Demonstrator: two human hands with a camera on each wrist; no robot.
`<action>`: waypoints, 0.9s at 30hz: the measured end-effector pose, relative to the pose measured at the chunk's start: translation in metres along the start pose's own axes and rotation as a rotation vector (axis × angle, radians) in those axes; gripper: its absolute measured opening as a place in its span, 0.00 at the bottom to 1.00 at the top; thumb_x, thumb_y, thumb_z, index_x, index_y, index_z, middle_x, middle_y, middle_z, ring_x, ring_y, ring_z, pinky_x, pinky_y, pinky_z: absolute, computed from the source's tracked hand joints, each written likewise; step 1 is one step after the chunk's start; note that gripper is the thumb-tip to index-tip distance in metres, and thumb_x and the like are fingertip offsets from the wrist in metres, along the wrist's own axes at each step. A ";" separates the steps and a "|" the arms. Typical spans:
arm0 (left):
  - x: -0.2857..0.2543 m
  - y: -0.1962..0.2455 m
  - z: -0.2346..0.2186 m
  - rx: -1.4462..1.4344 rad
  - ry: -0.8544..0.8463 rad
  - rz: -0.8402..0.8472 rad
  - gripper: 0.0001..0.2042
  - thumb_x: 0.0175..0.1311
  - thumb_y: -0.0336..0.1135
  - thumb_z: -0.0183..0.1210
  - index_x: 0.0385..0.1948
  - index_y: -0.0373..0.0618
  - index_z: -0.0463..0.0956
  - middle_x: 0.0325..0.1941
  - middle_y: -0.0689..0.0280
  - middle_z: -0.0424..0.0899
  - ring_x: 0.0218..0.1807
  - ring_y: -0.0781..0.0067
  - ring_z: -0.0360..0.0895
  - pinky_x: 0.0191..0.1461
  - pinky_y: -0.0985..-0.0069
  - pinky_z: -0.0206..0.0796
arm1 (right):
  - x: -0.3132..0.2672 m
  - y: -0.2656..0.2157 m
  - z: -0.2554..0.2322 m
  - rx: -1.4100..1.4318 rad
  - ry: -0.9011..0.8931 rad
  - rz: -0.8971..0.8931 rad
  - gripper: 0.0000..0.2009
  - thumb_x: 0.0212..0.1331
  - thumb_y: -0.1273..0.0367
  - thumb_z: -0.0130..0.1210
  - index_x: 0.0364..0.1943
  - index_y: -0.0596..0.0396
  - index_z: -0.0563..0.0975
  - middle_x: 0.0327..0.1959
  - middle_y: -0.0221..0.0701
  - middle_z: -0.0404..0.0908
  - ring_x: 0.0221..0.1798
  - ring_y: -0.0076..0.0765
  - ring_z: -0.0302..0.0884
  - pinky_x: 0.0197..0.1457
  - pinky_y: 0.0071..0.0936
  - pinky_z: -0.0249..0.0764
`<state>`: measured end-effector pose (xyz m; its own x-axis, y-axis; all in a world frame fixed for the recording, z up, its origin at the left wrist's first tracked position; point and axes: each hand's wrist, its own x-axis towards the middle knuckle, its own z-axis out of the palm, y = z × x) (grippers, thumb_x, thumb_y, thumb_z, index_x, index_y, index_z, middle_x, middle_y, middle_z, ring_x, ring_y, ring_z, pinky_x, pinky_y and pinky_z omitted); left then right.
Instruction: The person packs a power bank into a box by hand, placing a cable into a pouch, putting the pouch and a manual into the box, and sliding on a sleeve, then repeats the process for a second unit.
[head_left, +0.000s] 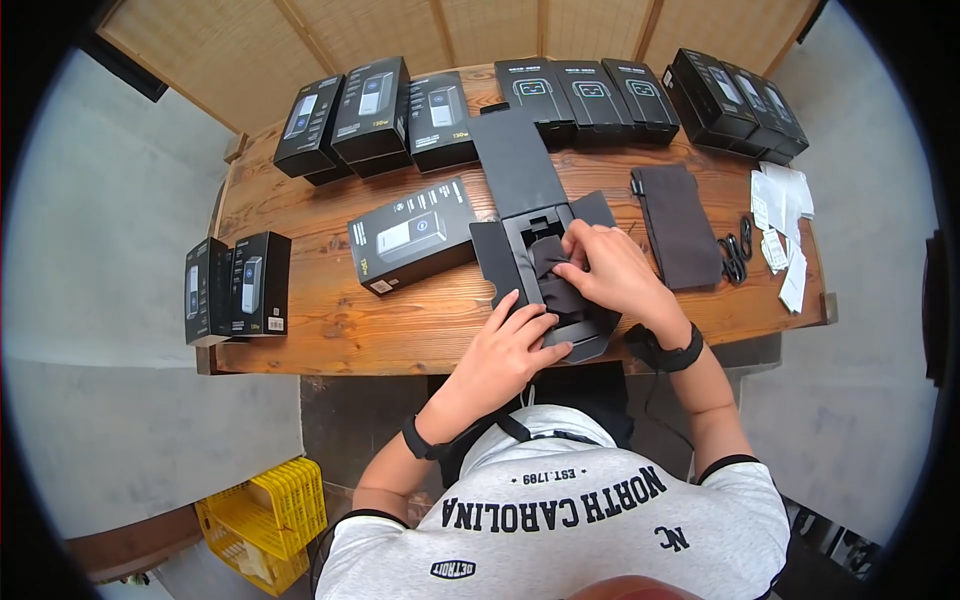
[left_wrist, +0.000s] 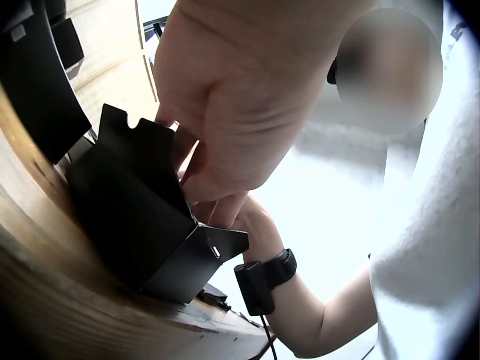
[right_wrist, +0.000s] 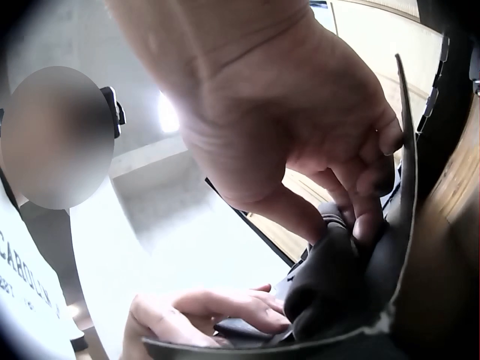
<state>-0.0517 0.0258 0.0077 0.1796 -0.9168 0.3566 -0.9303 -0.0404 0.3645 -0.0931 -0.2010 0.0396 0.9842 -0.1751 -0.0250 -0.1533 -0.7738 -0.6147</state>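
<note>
An opened black box (head_left: 518,178) lies near the table's front edge, its long lid flap pointing away and side flaps spread. Inside it is a bunched dark cloth pouch (head_left: 560,292). The right hand (head_left: 618,270) reaches in from the right and pinches the cloth between thumb and fingers; the right wrist view shows the pinched dark fabric (right_wrist: 322,281). The left hand (head_left: 505,350) rests on the box's near left edge with fingers spread, their tips at the pouch's near end. In the left wrist view, the box's side wall (left_wrist: 127,217) hides the pouch.
A closed box (head_left: 415,235) lies left of the opened one. More boxes line the back (head_left: 370,110) and left side (head_left: 258,285). To the right are a flat dark pouch (head_left: 675,225), coiled black cables (head_left: 735,255) and white papers (head_left: 785,200). A yellow crate (head_left: 270,520) stands below.
</note>
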 end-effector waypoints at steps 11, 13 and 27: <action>0.006 0.004 -0.001 -0.038 -0.026 0.009 0.17 0.59 0.22 0.60 0.48 0.56 0.85 0.53 0.59 0.82 0.61 0.56 0.76 0.71 0.50 0.63 | 0.006 0.017 0.026 -0.362 0.405 -0.315 0.10 0.47 0.69 0.69 0.31 0.58 0.83 0.61 0.42 0.75 0.67 0.50 0.67 0.64 0.45 0.66; 0.005 0.004 0.001 -0.017 -0.026 -0.022 0.17 0.60 0.23 0.60 0.48 0.56 0.85 0.53 0.59 0.82 0.60 0.55 0.77 0.70 0.51 0.63 | 0.006 0.018 0.030 -0.411 0.403 -0.388 0.07 0.48 0.71 0.67 0.29 0.59 0.83 0.63 0.44 0.74 0.71 0.53 0.64 0.69 0.49 0.63; 0.007 0.006 -0.004 -0.026 -0.068 -0.052 0.16 0.62 0.24 0.59 0.49 0.56 0.85 0.54 0.59 0.81 0.62 0.55 0.76 0.70 0.51 0.62 | -0.071 0.071 -0.057 0.064 0.619 -0.086 0.13 0.58 0.67 0.66 0.47 0.52 0.84 0.67 0.42 0.74 0.71 0.48 0.70 0.73 0.41 0.64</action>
<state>-0.0548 0.0206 0.0161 0.2048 -0.9387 0.2773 -0.9114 -0.0796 0.4037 -0.1785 -0.2787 0.0429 0.7560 -0.4488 0.4764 -0.0508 -0.7660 -0.6408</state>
